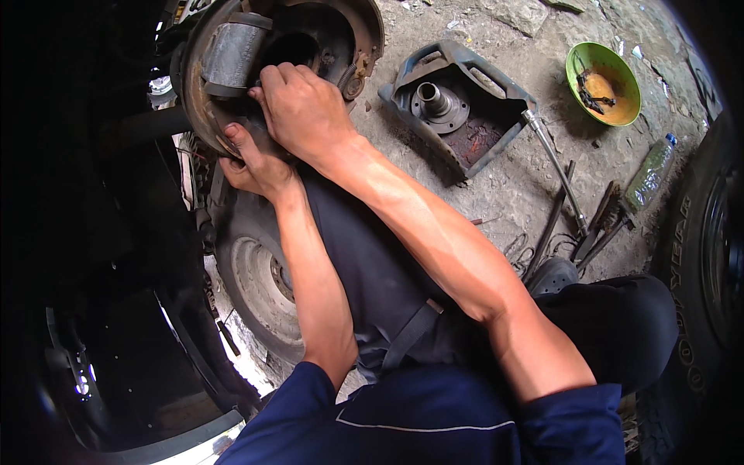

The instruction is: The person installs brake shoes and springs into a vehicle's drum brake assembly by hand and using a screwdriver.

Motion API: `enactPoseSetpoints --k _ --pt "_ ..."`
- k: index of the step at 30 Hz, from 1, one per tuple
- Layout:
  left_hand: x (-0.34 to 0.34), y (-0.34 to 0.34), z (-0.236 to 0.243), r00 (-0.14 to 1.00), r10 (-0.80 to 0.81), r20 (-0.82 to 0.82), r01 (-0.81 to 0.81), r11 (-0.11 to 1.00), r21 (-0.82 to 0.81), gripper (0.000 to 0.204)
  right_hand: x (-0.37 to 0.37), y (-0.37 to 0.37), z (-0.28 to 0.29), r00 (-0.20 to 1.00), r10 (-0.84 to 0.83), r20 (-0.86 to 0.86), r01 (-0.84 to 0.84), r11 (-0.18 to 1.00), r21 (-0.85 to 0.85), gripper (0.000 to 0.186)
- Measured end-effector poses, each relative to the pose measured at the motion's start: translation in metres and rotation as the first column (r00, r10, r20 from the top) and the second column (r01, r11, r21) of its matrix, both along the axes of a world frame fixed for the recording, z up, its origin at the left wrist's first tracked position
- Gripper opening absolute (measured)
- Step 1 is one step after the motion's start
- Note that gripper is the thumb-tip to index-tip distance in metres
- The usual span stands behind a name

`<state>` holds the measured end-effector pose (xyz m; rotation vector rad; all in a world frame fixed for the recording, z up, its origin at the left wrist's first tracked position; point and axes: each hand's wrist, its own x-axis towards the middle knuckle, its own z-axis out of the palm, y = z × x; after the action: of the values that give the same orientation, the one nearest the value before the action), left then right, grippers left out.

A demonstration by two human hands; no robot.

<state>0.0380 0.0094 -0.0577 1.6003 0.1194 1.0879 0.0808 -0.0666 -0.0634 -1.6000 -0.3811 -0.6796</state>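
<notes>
Both my hands are at a round, rusty brake backing plate (370,31) at the upper left. My left hand (262,167) is at its lower edge, thumb raised, with the fingers wrapped under and partly hidden. Just above it, my right hand (308,112) has its fingers curled inward beside the dark centre opening (291,49). Whatever those fingers pinch is hidden behind the hand. A grey metal cylinder (235,56) sits on the plate left of my right hand, and a small coil spring (349,76) shows to the right.
A cut-open plastic canister (496,87) on the rough ground holds a flanged metal spindle (439,108). A long chrome wrench (556,167) leans on it. Beyond are a green bowl (634,81), a plastic bottle (649,174) and a brush (612,236). Tyres stand right (682,271) and below left (236,240).
</notes>
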Motion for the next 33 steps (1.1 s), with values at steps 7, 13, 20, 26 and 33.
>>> enactPoseSetpoints --k 7,13,20,26,33 --pt "0.003 0.008 -0.003 0.999 -0.035 0.018 0.034 0.999 0.01 0.06 0.003 -0.002 0.0 0.992 0.051 -0.119 -0.063 0.993 -0.102 0.02" --pt "0.002 0.003 -0.002 1.0 0.007 0.009 -0.007 1.0 -0.001 0.056 0.009 -0.005 0.002 0.993 -0.029 0.114 0.037 0.997 -0.062 0.023" --pt "-0.001 0.004 -0.003 0.999 0.049 -0.01 -0.049 0.999 0.004 0.05 0.005 -0.019 0.02 0.943 0.202 -0.263 -0.26 0.943 -0.207 0.019" --pt "0.0 0.004 -0.004 1.0 0.021 -0.02 -0.021 1.0 -0.006 0.054 0.01 -0.008 0.006 0.999 0.035 0.017 -0.031 0.978 -0.206 0.02" --pt "-0.001 -0.004 0.001 0.999 0.04 -0.018 -0.041 0.998 -0.047 0.06 0.011 -0.022 0.019 0.945 0.273 -0.182 -0.316 0.908 -0.275 0.024"
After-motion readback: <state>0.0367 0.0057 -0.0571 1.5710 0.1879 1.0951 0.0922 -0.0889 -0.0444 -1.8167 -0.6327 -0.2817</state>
